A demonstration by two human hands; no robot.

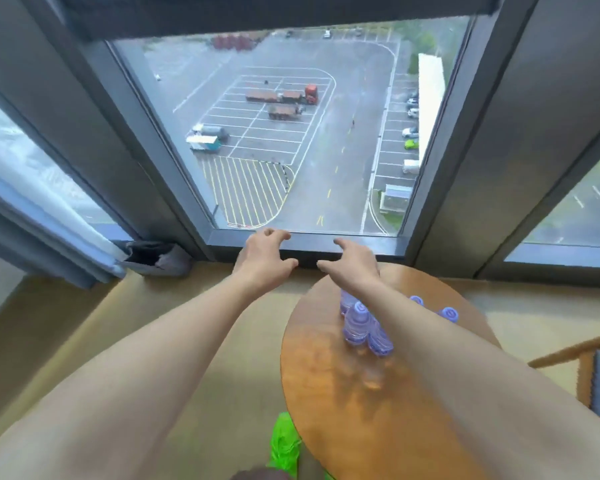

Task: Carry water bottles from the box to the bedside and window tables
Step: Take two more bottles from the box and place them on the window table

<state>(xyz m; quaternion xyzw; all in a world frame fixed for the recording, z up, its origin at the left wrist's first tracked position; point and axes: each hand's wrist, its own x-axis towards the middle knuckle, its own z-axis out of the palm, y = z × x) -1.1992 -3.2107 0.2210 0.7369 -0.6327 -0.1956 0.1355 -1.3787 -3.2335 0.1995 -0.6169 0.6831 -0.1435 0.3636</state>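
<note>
Several clear water bottles with purple caps (361, 323) stand upright on the round wooden window table (333, 393). My right forearm crosses over them and hides part of the group; two more caps (448, 313) show to its right. My left hand (262, 258) and my right hand (355, 263) are stretched out above the floor and the table's far edge, near the window sill. Both hold nothing, with their fingers loosely curled and spread.
A large window (291, 133) fills the wall ahead, with a dark sill at floor level. Curtains (32, 202) hang at the left. A wooden chair (586, 362) stands at the right of the table. My foot in a green shoe cover (284, 445) is below.
</note>
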